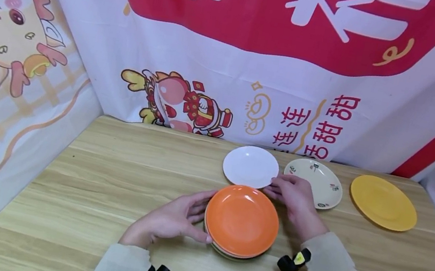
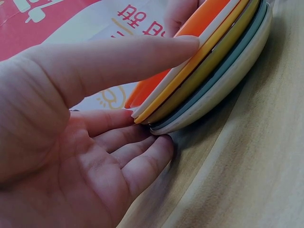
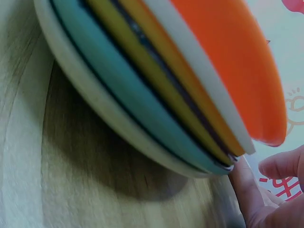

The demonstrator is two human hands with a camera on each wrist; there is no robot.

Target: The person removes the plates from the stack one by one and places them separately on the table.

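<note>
The left hand [image 1: 175,217] rests around the left side of a stack of round, coloured plates [image 3: 156,90], its thumb and fingers spread apart; the thumb lies against the upper rims and the fingertips meet the lower edge. The right hand [image 1: 293,196] is at the stack's far right side, thumb and forefinger apart, with a finger close against the lower rims; whether it bears on them cannot be told. The stack thus lies between the two hands, a glossy orange plate [image 1: 241,221] on top, then white, yellow, olive, teal and cream rims beneath. It is on the light wood-grain table [image 1: 120,176], well in from the far edge.

Just beyond it, near that edge, lies a round white plate [image 1: 251,166], its right rim beside the right fingertips. Further right come a cream plate with small printed motifs [image 1: 323,184], partly behind the right hand, and a plain yellow plate [image 1: 383,203] toward the far right corner.
</note>
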